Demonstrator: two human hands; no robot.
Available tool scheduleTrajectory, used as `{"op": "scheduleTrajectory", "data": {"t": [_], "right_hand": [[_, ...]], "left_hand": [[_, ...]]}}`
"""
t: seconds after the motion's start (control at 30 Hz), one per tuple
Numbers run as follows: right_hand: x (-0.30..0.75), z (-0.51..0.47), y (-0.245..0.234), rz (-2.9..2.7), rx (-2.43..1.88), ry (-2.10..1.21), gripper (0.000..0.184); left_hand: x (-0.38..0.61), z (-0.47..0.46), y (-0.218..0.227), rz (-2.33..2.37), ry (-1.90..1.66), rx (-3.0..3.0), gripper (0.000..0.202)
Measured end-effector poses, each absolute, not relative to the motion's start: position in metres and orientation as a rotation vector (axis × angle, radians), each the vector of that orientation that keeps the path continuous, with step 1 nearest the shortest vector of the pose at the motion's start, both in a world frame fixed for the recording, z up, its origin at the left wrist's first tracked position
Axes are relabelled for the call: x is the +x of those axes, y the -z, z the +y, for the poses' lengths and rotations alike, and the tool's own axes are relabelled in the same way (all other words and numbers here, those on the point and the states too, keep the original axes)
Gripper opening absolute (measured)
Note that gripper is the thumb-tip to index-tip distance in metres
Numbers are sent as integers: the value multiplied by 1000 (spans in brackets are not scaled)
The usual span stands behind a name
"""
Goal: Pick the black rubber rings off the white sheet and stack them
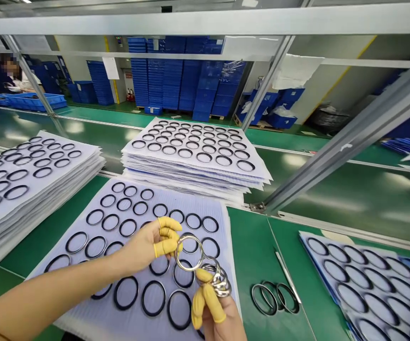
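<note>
The left hand [137, 248] is held above a white sheet [205, 201], and one shiny metal ring [190, 252] is pinched between its thumb and fingers, which are covered by yellow finger cots [167, 232]. The right hand [214, 319] is partly closed, and a bunch of metal rings [219, 280] is gripped at its fingertips, above the right edge of the sheet. Black rings [126, 292] are laid in rows on this sheet, which is lying on the green table [251, 246]. Further stacks of such sheets [194, 161] are placed behind and to the left. At right, a pair of tweezers [286, 277] and a few rings [263, 299] are lying on the table beside another sheet [368, 284].
</note>
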State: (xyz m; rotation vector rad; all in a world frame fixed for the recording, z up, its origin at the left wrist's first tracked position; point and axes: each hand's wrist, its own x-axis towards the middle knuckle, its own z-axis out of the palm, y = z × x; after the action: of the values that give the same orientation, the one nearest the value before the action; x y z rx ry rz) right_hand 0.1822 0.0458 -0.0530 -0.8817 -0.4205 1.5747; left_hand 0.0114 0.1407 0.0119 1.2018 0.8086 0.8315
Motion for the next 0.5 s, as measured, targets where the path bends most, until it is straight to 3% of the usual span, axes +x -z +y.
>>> {"op": "scheduleTrajectory", "data": {"t": [0.3, 0.5], "right_hand": [[181, 37, 32, -432, -871, -1557, 31], [181, 31, 35, -410, -796, -1559, 23]], "left_hand": [[15, 106, -6, 714, -783, 1315, 25], [17, 106, -9, 721, -752, 1272, 28]]}}
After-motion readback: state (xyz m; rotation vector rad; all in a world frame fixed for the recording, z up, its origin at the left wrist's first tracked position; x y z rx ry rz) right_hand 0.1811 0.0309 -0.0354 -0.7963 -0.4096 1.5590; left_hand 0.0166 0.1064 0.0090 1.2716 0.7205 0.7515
